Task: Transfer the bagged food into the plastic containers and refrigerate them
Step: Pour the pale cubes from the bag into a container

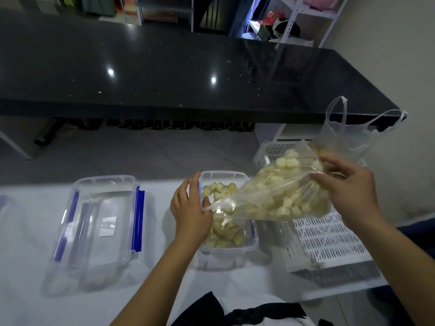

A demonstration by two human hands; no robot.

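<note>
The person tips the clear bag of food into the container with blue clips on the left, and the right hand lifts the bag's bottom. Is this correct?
Not quite. The head view shows the bag emptying into the middle container, beside the white crate. The blue-clipped container holds no food. The right hand does lift the bag's bottom.

Pale yellow food pieces (282,198); blue clips on clear lid (101,222) (transparent); white slotted basket (324,236); black counter (164,74).

A blue-edged lid (2,203) is cut off by the left edge.
</note>
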